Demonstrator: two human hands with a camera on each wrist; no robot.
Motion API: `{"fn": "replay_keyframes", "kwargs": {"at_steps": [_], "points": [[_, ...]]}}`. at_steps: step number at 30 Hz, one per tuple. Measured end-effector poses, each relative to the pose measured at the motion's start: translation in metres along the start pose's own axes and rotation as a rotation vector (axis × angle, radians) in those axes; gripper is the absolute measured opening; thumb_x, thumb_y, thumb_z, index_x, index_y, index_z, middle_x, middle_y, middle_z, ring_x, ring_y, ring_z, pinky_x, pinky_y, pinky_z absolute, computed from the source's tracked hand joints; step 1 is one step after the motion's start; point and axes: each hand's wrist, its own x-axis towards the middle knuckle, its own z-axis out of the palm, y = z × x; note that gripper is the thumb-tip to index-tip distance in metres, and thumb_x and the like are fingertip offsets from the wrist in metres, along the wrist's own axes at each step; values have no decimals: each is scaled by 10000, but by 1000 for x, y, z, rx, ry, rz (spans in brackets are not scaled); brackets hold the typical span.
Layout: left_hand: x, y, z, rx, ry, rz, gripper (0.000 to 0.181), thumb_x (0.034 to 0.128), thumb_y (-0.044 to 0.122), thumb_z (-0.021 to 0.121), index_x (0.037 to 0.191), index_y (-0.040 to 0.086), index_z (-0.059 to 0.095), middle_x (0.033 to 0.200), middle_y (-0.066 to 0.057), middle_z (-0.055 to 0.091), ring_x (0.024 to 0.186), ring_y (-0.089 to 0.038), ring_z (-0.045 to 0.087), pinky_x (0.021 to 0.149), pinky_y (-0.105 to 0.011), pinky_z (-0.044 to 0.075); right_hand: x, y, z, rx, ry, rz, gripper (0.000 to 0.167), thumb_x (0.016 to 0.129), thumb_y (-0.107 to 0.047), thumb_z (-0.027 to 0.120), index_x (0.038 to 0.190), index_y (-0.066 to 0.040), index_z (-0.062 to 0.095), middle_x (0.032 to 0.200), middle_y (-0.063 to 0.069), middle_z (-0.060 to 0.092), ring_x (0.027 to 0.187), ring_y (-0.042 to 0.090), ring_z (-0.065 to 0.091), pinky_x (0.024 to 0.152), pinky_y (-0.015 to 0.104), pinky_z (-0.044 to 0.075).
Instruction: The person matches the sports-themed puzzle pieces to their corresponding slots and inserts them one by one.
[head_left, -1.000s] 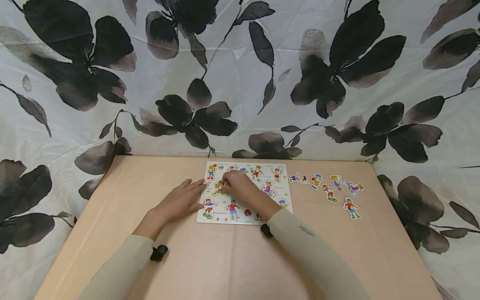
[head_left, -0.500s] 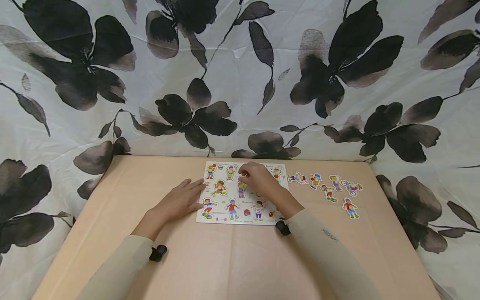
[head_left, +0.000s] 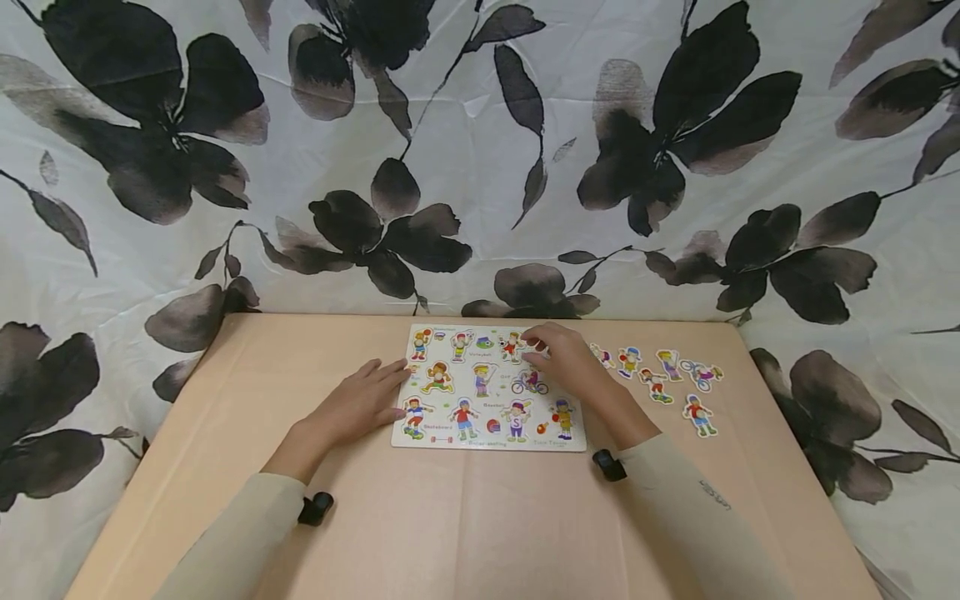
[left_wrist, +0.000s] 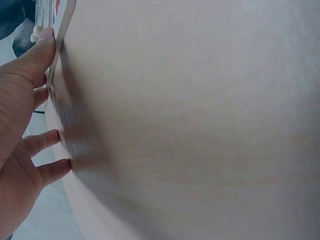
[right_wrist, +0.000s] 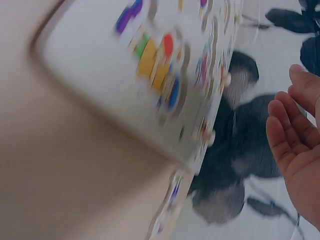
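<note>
A white puzzle board [head_left: 450,442] printed with colourful children at sports lies near the table's far edge. Small pale knobs [right_wrist: 209,137] stick up from it in the right wrist view. My left hand [head_left: 358,404] touches the board's left edge with nearly straight fingers. In the left wrist view its thumb [left_wrist: 37,57] rests on the board's rim, while two fingertips touch the table. My right hand [head_left: 570,362] hovers over the board's upper right corner, hiding part of it. Its fingers [right_wrist: 287,130] are loosely bent, with nothing seen between them.
Right of the board lie several loose cut-out figure pieces, among them a red-shirted figure [head_left: 701,416] and a cyclist [head_left: 703,375]. The tan table [head_left: 525,533] ends at a floral cloth [head_left: 480,167] behind.
My right hand has moved rightward across the board, from its middle to its upper right corner, uncovering the figures beneath. My left hand has stayed at the left edge.
</note>
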Motion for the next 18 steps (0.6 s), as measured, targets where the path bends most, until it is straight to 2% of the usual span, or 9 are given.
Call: {"fn": "replay_keyframes", "kwargs": {"at_steps": [9,18], "points": [[0,-2,-1,13,-12,-16,728,986,447,674,1563,67,443,1657,-137,378,1475,-536,352,1194,-652,349,-25,52,-27,12,96,29,322,944,-162,768,1237,-44,707,1156,110,698,986,268,673,867,451,607],[1,-2,0,14,-15,-8,730,982,455,674,1557,66,452,1640,-147,403,1463,-536,369,1184,-653,362,-65,113,-46,-76,176,64,309,925,-109,773,1200,14,704,1043,162,704,910,305,684,826,493,601]]}}
